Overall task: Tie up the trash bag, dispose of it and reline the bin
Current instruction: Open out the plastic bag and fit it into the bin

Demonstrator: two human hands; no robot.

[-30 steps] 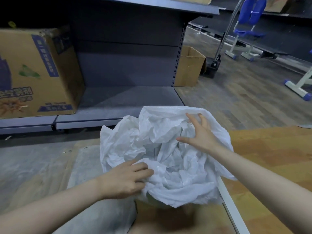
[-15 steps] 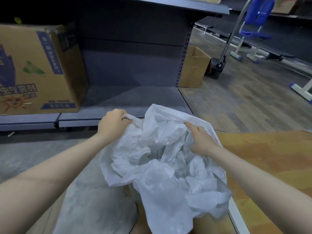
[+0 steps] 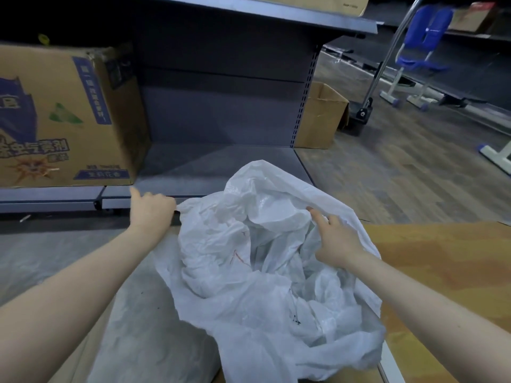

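A crumpled white trash bag (image 3: 262,272) spreads out in front of me, its mouth pulled wide and its lower folds draping down toward me. My left hand (image 3: 150,210) grips the bag's left rim and holds it out to the left. My right hand (image 3: 334,240) reaches into the right side of the mouth, its fingers pinching the inner edge of the plastic. The bin itself is hidden beneath the bag.
A grey metal shelf unit (image 3: 221,161) stands straight ahead, with a large printed cardboard box (image 3: 63,120) on its left bay. A smaller open box (image 3: 320,117) sits on the floor behind. An orange board (image 3: 442,272) lies at right; blue chairs (image 3: 425,42) stand far right.
My left hand has pulled the bag's left rim further left and the mouth has opened wider. My right hand has shifted slightly right, still on the inner edge.
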